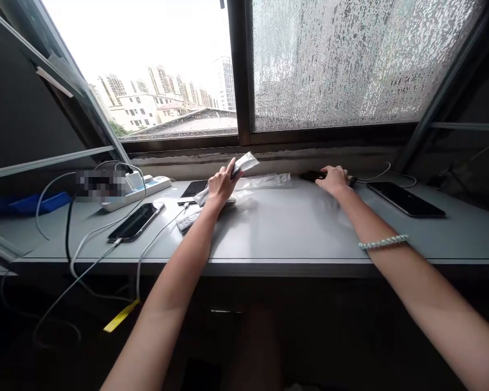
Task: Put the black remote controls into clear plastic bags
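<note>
My left hand (221, 183) is raised above the grey desk (293, 228), its fingers pinched on a small white packet (245, 163) that tilts up toward the window. More clear plastic wrappers (264, 181) lie flat just behind and under that hand. My right hand (333, 180) rests palm down at the back of the desk, fingers curled over a small black object (313, 176) with a cable attached. A bead bracelet (383, 242) circles my right forearm.
A black phone (406, 199) lies right of my right hand, another phone (136, 221) on a white cable lies at the left, and a third (194, 189) sits near the power strip (135, 190). Several cables hang over the front edge. The window frame (239, 70) stands behind.
</note>
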The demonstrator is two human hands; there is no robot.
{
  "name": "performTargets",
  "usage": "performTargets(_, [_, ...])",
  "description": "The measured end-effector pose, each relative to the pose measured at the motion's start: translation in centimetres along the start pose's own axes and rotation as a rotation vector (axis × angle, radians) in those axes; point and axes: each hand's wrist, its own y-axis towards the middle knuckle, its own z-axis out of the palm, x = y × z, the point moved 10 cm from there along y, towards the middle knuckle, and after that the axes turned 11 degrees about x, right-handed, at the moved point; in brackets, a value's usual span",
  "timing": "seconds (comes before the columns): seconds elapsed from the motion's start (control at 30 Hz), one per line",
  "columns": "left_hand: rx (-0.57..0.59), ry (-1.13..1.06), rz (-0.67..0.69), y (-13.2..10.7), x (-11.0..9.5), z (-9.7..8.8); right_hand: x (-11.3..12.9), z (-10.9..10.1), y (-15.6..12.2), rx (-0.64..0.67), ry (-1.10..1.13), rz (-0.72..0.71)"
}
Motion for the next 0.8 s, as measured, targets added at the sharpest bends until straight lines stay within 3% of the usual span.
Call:
performTargets(0.23, [-0.129, -0.017, 0.235, -0.4, -2.0, -1.4, -1.8, 2.2, 0.8, 0.135, -0.119, 0.099])
performTargets(0.5, [-0.165, 0.029, 0.186, -0.6, -2.0, -3.0, -2.0, 2.7, 0.8, 0.155, -0.15, 0.123])
performTargets(0.63, [-0.127, 0.096, 0.162, -0.5, -2.2, -3.3, -2.4, 2.5, 0.6, 0.138, -0.15, 0.171])
performTargets(0.8, [0.038, 0.098, 0.106, 0.2, -1.7, -0.8, -2.3, 2.7, 0.6, 0.17, -0.147, 0.17])
